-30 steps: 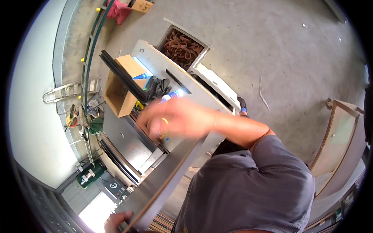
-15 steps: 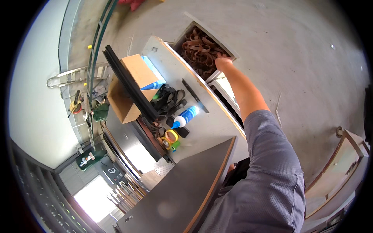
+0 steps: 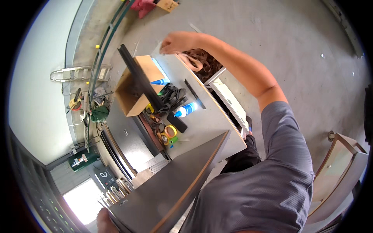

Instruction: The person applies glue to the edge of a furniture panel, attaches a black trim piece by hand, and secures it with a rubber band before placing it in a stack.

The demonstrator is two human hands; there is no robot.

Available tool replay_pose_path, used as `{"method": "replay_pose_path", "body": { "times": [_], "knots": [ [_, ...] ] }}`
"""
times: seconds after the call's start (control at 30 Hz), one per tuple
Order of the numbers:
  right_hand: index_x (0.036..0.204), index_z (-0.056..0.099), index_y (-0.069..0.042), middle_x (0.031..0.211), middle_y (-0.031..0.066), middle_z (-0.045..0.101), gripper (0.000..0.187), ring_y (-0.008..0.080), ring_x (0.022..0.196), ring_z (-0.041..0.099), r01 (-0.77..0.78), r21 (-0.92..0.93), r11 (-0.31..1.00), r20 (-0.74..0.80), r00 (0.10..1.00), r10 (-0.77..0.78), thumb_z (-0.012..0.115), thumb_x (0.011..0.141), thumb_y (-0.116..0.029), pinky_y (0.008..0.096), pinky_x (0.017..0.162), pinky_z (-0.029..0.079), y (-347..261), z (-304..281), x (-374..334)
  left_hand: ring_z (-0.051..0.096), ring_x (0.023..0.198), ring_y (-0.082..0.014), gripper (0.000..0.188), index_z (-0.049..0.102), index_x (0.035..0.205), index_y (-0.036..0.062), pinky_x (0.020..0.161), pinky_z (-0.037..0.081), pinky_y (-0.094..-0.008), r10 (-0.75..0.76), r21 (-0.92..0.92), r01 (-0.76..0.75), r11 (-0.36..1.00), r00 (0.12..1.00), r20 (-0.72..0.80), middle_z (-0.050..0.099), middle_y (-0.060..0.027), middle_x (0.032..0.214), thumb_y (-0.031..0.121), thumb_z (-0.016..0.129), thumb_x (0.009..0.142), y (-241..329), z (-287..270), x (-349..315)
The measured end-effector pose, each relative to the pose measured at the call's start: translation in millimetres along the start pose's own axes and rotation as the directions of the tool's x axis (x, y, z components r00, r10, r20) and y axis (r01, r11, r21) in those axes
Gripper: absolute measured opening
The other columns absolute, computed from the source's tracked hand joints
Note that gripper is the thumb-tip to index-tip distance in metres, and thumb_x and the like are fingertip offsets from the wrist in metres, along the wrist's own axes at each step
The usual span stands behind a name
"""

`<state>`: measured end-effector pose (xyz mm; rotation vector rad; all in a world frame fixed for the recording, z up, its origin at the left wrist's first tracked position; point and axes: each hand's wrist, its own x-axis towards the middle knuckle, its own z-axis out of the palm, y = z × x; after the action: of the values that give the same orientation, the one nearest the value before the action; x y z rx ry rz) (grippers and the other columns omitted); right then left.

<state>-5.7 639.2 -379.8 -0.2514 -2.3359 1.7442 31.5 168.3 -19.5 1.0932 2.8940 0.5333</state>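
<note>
My right hand (image 3: 171,42) is closed above the far corner of the grey worktop (image 3: 217,128), slightly blurred. From beneath it a brown strip (image 3: 196,64) curves back to the open drawer, which holds a heap of coiled brown strips (image 3: 210,64). At the lower left, my left hand (image 3: 104,221) is closed at the end of a large dark grey panel (image 3: 163,186) with a brown edge; its fingertips are partly hidden. The panel slants across the near side of the worktop, close to my body.
On the worktop lie a blue and white bottle (image 3: 185,110), a black phone-like slab (image 3: 177,122), yellow tape rolls (image 3: 170,131) and a dark flat bar (image 3: 194,93). A cardboard box (image 3: 149,70) stands beyond, crossed by a long black profile (image 3: 140,77). A wooden cabinet (image 3: 336,171) is at right.
My right hand has moved from the drawer's right edge leftward over the worktop's far corner, with a brown strip now drawn up from the heap. My left hand has come into view at the panel's end.
</note>
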Motion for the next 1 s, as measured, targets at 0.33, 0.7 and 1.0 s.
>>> {"method": "replay_pose_path", "body": {
  "times": [0.33,0.7,1.0],
  "knots": [
    [0.097,0.074,0.001,0.085,0.0115,0.07,0.042,0.0257,0.077,0.062,0.72,0.034,0.693,0.61,0.535,-0.585,0.063,0.091,-0.039,0.0396,0.074,0.049,-401,69,-118,0.029,0.151,-0.0394,0.084,0.019,0.159,-0.0035,0.122,0.022,-0.0498,0.353,-0.458,-0.411,0.788,0.912,-0.21,0.025,-0.0262,0.163,0.014,0.06,0.088,9,-14,-10],
    [0.156,0.029,-0.005,0.126,0.0214,0.064,0.09,0.0373,0.107,0.066,0.482,-0.75,0.453,0.495,0.863,-0.1,0.077,0.08,-0.006,0.0473,0.086,0.053,-491,211,-223,0.063,0.083,-0.0114,0.023,0.064,0.117,0.0011,0.079,0.051,-0.0243,0.053,-0.289,-0.093,0.953,0.988,-0.142,0.065,-0.0033,0.089,0.003,0.053,0.097,-204,-136,-15],
    [0.151,0.044,-0.016,0.127,0.0187,0.065,0.09,0.0398,0.11,0.065,0.205,-0.853,0.481,0.255,0.966,0.041,0.081,0.071,0.002,0.0428,0.097,0.052,-532,383,-181,0.06,0.105,-0.0128,0.041,0.053,0.14,0.0029,0.1,0.047,-0.0334,0.139,-0.793,0.029,0.609,0.98,0.143,0.061,-0.002,0.099,0.024,0.055,0.105,-469,-176,-79]
  ]
}}
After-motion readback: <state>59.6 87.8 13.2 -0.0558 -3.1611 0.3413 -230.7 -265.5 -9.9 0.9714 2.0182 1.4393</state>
